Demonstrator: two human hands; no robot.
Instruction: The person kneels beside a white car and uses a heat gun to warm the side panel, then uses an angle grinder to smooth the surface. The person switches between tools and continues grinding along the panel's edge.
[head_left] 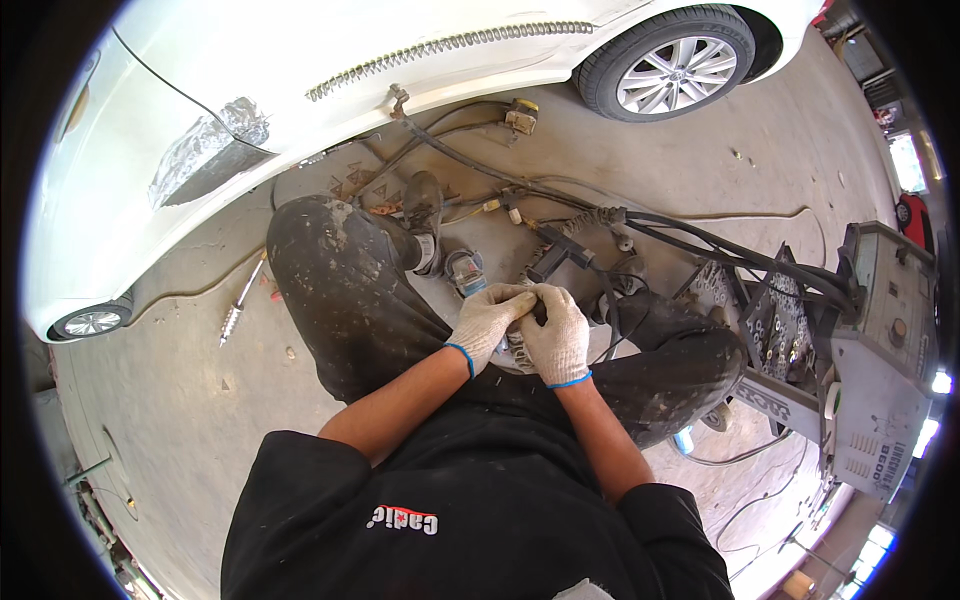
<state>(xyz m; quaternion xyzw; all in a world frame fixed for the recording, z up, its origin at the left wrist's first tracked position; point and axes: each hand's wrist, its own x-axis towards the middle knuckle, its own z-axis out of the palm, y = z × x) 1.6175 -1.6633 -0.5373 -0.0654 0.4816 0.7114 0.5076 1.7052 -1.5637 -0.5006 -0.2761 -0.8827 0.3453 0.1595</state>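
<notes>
My left hand (488,325) and my right hand (556,335), both in off-white knit gloves with blue cuffs, meet above my lap. Their fingertips are pinched together; whatever lies between them is hidden. Just below the fingers shows part of a ribbed, coil-like strip (519,352). Beyond the left hand, a grey-blue object (465,270), perhaps a power tool, lies on the floor. A black gun-like tool on a cable (562,254) is past the right hand. Ahead, a long row of small metal rings (450,48) runs along the white car's side (280,60).
A clamp (400,100) grips the car's lower edge, its thick cable (460,155) crossing the floor to a grey wheeled machine (880,370) at right. A slide-hammer-like rod (240,303) lies at left. Crumpled foil (210,145) covers part of the car's panel.
</notes>
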